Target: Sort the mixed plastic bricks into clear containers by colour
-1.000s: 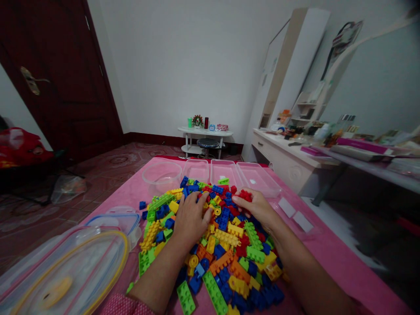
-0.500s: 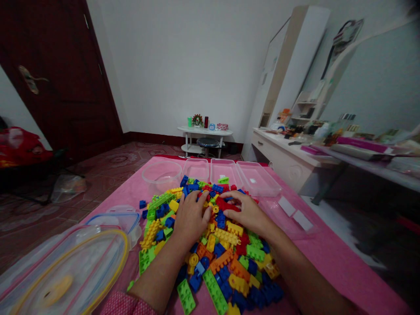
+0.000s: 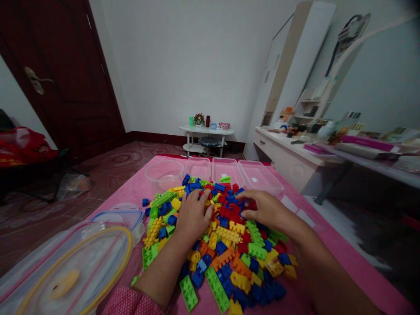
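Observation:
A wide pile of toy building bricks (image 3: 226,258) in blue, green, yellow, orange and red covers the near middle of the pink-covered table. My left hand (image 3: 193,214) lies on the pile's left part, palm down, fingers apart, nothing visible in its grasp. On the pile's right side, my right hand (image 3: 271,210) is curved, with thumb and fingers apart beside some red bricks (image 3: 230,213). Its fingertips are near blue and red pieces; whether they touch any is hard to see. A long yellow brick (image 3: 229,235) lies between the two wrists.
Behind the bricks stand a round clear tub (image 3: 164,171) and several rectangular clear boxes (image 3: 260,175). Clear lids with coloured rims (image 3: 127,249) are stacked at the left. White paper pieces (image 3: 305,217) lie right of my right hand. Beyond is a cluttered dresser (image 3: 292,146).
My right hand has moved right, away from the red bricks, which now show more fully. Bricks at the pile's right edge are uncovered. My left hand has stayed nearly in place.

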A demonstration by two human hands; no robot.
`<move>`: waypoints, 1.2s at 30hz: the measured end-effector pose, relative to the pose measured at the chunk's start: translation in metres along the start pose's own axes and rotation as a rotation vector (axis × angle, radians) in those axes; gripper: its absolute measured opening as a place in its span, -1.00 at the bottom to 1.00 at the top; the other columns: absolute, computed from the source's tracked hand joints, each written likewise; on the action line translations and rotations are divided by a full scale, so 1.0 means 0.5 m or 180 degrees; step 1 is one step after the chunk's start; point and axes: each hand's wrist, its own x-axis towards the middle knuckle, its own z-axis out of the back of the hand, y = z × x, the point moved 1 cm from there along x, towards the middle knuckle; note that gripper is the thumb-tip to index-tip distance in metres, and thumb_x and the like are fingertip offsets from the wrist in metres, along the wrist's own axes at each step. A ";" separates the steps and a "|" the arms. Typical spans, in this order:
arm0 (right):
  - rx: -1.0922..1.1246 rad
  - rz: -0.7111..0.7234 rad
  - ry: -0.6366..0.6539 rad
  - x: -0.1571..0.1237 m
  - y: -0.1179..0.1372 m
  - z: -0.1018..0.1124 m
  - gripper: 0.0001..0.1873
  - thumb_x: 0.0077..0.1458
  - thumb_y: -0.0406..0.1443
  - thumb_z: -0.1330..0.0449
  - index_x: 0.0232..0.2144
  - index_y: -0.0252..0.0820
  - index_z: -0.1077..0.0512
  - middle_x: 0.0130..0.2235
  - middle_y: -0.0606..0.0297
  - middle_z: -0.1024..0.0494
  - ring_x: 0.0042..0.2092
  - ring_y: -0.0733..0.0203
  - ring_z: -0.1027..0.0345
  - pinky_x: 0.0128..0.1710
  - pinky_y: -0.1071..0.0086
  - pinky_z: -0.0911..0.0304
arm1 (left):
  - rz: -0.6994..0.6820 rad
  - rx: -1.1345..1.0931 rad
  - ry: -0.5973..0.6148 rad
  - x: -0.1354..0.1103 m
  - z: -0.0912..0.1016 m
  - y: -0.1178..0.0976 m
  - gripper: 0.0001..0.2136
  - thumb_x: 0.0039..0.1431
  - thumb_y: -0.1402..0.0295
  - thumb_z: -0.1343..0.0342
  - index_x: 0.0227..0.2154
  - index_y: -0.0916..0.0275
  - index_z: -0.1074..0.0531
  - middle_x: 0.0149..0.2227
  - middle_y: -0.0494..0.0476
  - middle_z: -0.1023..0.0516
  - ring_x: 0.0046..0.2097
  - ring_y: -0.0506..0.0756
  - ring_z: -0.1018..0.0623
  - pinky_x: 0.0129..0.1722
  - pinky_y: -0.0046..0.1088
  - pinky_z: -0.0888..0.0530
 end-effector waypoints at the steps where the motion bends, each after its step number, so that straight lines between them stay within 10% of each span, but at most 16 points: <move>1: -0.0169 -0.0047 0.0082 -0.005 0.002 0.006 -0.52 -0.18 -0.27 -0.28 -0.11 -0.11 -0.45 -0.19 0.25 -0.53 -0.23 0.16 -0.37 -0.21 0.33 -0.22 | -0.0004 -0.0003 0.0004 0.000 0.000 0.000 -0.60 0.18 0.25 0.04 0.08 0.13 -0.28 0.02 0.19 -0.36 0.07 0.19 -0.34 0.17 -0.11 -0.11; 19: -0.1573 -0.0124 0.0458 -0.048 0.140 -0.036 -0.59 -0.18 -0.14 -0.33 -0.26 -0.19 -0.41 -0.31 0.19 -0.56 -0.22 -0.04 -0.43 -0.41 0.35 -0.07 | 0.0014 -0.0014 0.0056 0.002 0.002 0.001 -0.59 0.18 0.23 0.05 0.10 0.13 -0.27 0.02 0.20 -0.36 0.07 0.19 -0.34 0.17 -0.12 -0.12; 36: -0.1813 -0.0149 0.1080 -0.058 0.212 -0.033 -0.66 -0.07 -0.45 -0.18 -0.19 -0.18 -0.52 -0.18 0.03 -0.57 -0.14 -0.05 -0.44 -0.30 0.34 -0.23 | 0.0007 0.0021 0.0050 0.003 0.007 -0.002 -0.63 0.23 0.27 0.10 0.08 0.11 -0.28 -0.01 0.19 -0.37 0.05 0.16 -0.36 0.13 -0.15 -0.16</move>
